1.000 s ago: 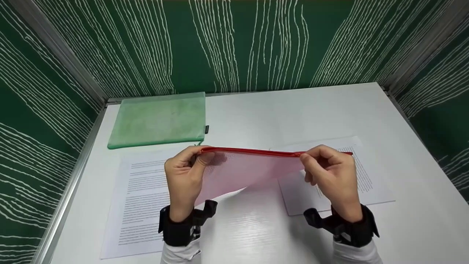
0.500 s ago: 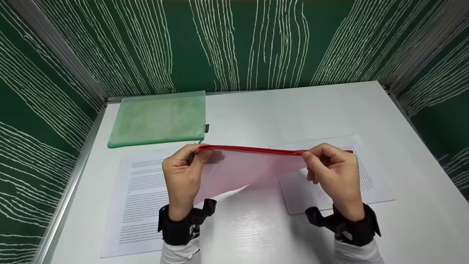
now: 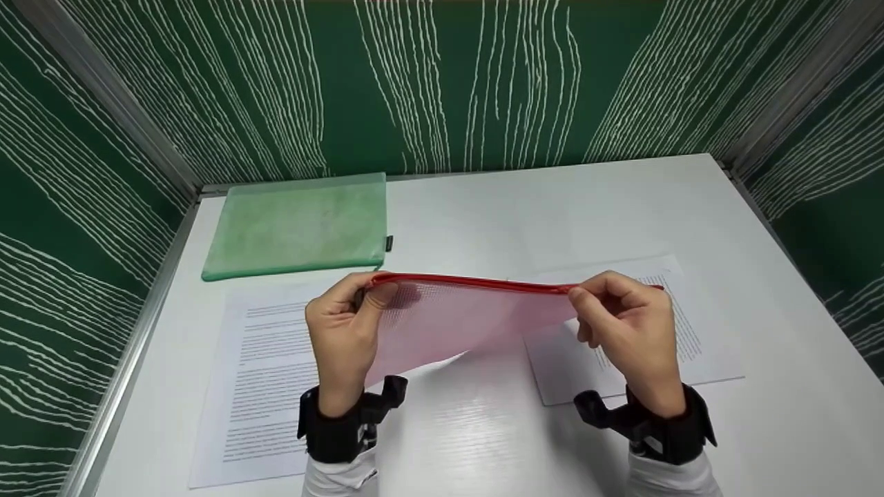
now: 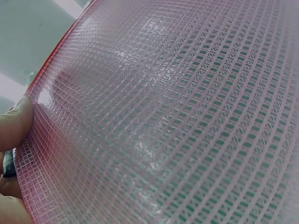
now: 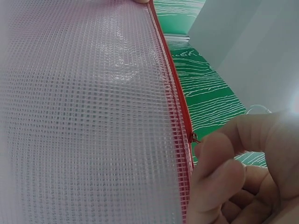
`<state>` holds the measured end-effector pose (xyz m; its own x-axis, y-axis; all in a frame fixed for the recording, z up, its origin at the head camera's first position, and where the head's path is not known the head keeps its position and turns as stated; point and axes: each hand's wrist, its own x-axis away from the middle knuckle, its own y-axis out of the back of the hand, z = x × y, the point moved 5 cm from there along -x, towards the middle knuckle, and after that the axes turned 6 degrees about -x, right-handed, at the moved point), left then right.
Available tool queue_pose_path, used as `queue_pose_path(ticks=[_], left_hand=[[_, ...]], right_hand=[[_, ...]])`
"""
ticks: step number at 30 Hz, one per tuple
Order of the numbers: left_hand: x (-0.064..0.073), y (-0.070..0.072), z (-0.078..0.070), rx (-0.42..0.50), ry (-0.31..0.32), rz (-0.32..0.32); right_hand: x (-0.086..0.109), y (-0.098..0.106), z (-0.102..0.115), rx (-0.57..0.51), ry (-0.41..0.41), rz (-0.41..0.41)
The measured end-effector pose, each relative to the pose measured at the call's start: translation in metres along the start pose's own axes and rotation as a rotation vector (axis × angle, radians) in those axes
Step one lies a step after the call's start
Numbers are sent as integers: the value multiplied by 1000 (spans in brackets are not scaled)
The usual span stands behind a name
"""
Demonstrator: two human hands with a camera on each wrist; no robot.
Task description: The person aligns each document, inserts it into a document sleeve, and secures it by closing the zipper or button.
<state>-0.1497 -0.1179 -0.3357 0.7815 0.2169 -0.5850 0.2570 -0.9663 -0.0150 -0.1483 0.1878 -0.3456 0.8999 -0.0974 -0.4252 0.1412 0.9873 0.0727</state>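
A pinkish mesh zipper pouch point(image 3: 456, 321) with a red zipper edge hangs above the table, held between both hands. My left hand point(image 3: 345, 331) pinches its upper left corner, thumb on the near side. The left wrist view shows the pouch's mesh point(image 4: 163, 116) close up, with fingertips at its edge. My right hand point(image 3: 632, 324) pinches the zipper near the right end. In the right wrist view a small metal zipper slider point(image 5: 194, 137) sits at the thumb and finger of that hand; its pull is mostly hidden by them.
A green zipper pouch point(image 3: 300, 224) lies at the table's back left. One printed sheet point(image 3: 255, 400) lies at the left, partly under the left hand. More printed paper point(image 3: 566, 373) lies beneath the right hand. Green walls with white lines point(image 3: 456, 90) enclose the white table point(image 3: 469, 428).
Almost nothing differs. Both hands have shifted very slightly, still holding the pinkish pouch by its zipper edge.
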Motion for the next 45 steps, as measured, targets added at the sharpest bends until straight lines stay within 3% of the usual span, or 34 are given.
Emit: queue_pose_path(ticks=[45], left_hand=[[0,6,-2,-57,-43,-73]], right_hand=[[-3,7,0,6,-60,-6]])
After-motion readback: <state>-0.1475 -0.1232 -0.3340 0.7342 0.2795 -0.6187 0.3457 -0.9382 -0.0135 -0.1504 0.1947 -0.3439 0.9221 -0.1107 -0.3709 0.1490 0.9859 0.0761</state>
